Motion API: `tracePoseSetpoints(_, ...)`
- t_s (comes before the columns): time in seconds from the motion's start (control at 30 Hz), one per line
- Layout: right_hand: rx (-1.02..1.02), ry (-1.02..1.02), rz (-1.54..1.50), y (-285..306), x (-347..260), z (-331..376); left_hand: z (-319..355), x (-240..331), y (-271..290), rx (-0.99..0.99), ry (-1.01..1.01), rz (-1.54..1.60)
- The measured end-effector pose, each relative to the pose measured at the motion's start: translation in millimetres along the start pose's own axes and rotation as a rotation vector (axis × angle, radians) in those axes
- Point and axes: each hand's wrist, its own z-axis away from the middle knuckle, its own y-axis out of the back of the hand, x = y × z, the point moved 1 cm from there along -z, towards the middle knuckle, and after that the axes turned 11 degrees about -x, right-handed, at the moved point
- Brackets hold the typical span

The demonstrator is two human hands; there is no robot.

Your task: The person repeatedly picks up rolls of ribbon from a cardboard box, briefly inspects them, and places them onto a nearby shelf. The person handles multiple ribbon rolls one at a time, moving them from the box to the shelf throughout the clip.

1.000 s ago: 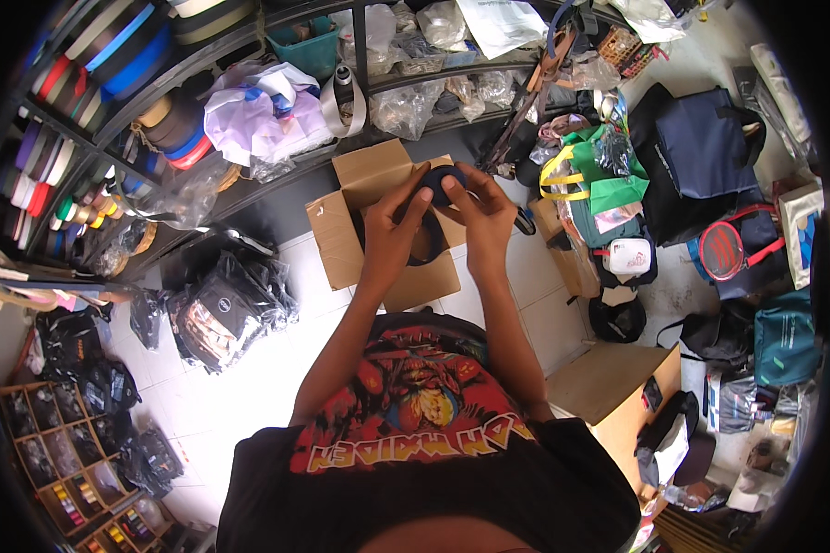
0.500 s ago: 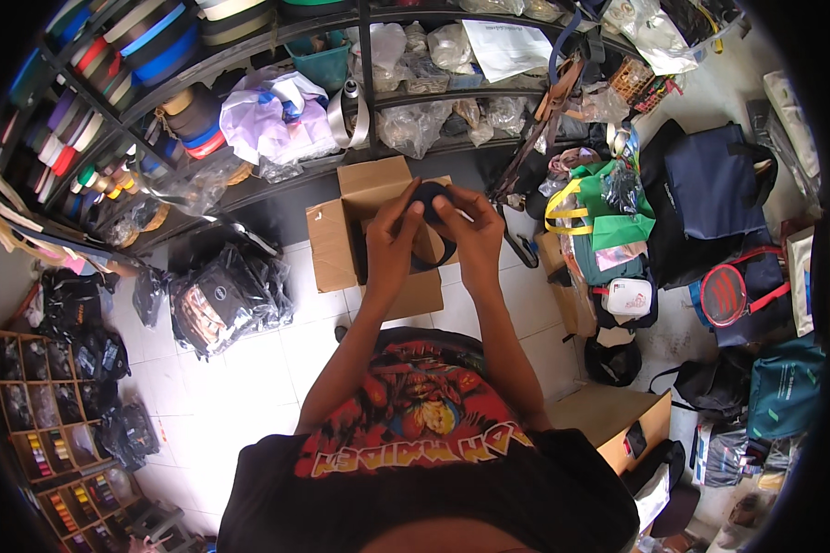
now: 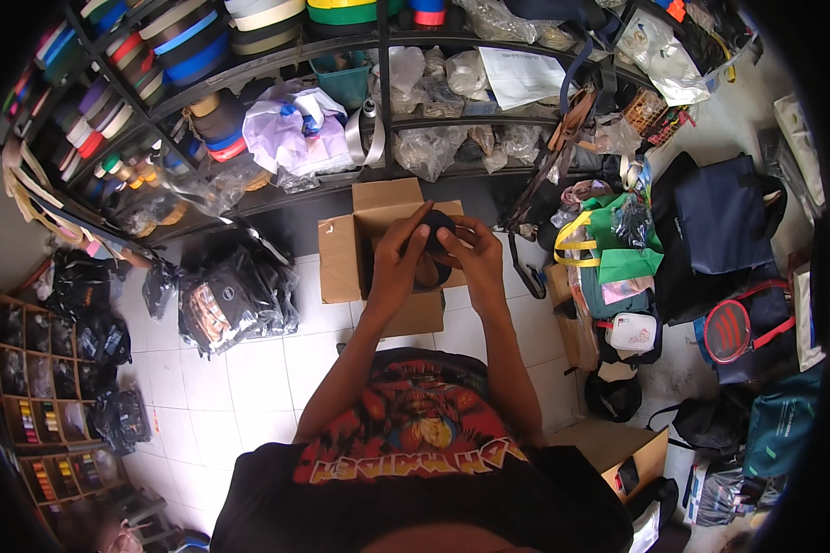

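Cluttered stockroom, white tiled floor point(image 3: 249, 369): both hands, left hand point(image 3: 398, 253) and right hand point(image 3: 470, 251), each grip closed round a black roll point(image 3: 433, 224) above the open cardboard box point(image 3: 378, 244); lowering it in likely needs care.

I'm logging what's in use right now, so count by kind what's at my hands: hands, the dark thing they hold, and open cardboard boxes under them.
Hands: 2, left hand and right hand
Dark round item held between them: 1
Open cardboard box on the tiled floor beneath: 1
Total: 4
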Motion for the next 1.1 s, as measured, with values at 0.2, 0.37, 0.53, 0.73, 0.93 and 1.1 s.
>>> tracePoseSetpoints(0.2,-0.262,-0.004,0.325,29,-14,-10,0,-9,18,-0.183,-0.093,-0.101)
tracePoseSetpoints(0.37,0.012,0.005,0.043,6,-11,-8,-3,-8,7,-0.033,0.002,0.045)
tracePoseSetpoints(0.53,-0.113,0.015,0.102,4,13,-12,-9,-7,16,-0.021,-0.03,0.043)
tracePoseSetpoints(0.73,-0.235,0.009,0.319,10,-9,-20,-7,-5,27,-0.148,-0.114,-0.126)
tracePoseSetpoints(0.93,0.079,0.093,0.079,-12,27,-26,-12,-17,17,0.114,-0.039,-0.089)
tracePoseSetpoints(1.1,-0.217,-0.04,0.321,-2,8,-38,-8,-13,44,-0.019,0.005,-0.167)
